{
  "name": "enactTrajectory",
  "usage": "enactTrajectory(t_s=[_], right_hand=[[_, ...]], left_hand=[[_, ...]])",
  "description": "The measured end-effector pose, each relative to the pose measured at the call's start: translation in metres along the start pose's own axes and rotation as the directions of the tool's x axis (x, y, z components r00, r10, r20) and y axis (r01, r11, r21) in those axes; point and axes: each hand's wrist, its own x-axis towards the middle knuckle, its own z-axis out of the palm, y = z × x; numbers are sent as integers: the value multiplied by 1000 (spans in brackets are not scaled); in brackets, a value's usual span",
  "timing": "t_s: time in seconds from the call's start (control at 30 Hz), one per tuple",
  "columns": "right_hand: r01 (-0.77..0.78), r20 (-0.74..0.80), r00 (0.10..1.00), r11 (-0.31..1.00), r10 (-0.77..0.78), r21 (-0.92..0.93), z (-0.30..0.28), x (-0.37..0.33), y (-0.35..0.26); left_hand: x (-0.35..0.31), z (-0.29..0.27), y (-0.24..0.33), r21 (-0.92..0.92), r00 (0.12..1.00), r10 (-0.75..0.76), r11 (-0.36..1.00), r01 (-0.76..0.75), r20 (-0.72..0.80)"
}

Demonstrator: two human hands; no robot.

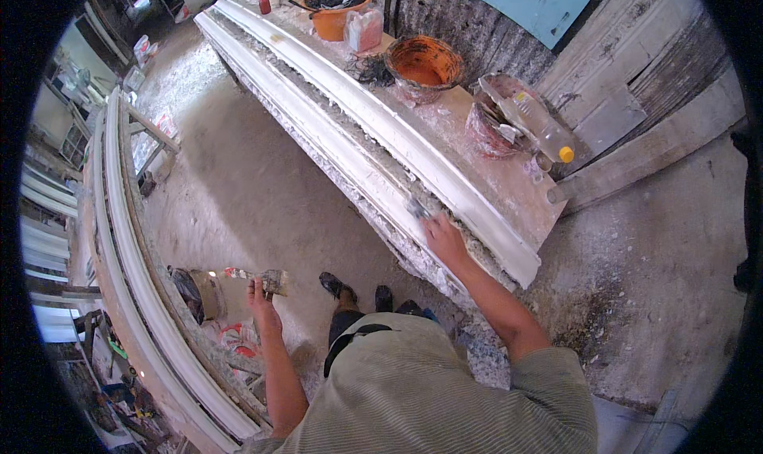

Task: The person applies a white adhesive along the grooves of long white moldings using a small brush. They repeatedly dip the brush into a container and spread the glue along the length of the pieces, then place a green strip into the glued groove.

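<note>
I have the right hand (445, 236) in a narrow grip, fingers closed around a small grey tool (416, 208) that shows blurred. Just under that grip lies the near white moulding (342, 142), running away up and to the left; the tool is at its inner edge, though I cannot tell whether it touches. Just right of the grip, across a gritty grey channel, a second white moulding (470, 205) runs alongside. Both lie on a long table (548, 209).

My left hand (261, 301) is well apart, lower and to the left, its fingers closed on a flat, brush-like tool (276, 282) above the floor. Just left of that grip stands a tan bucket (209, 295); farther left, more white mouldings (151, 283) curve along another bench.

Beyond the right grip, toward the wall, I see an orange-lined basin (425, 63) and, farther right, a clear bottle (540, 128) with a yellow cap.
</note>
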Motion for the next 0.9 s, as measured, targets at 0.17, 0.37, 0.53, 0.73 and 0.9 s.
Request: enactTrajectory(t_s=[0.17, 0.37, 0.53, 0.73, 0.9], right_hand=[[-15, 58, 998, 999, 18, -50, 26, 54, -24], [-104, 122, 986, 991, 114, -85, -22, -1, -22], [40, 18, 999, 999, -40, -23, -12, 16, -18], [-80, 123, 989, 995, 87, -55, -16, 3, -7], [-20, 83, 996, 998, 24, -59, 16, 66, -28]], left_hand=[[-15, -36, -3, -7, 987, -92, 996, 91, -130], [-23, -107, -20, -48, 961, -31, 999, 19, -276], [-36, -139, -32, -90, 944, -49, 996, 21, -326], [-22, -108, -21, -94, 967, -65, 995, 43, -247], [-9, -76, -1, -137, 991, -48, 990, 30, -128]])
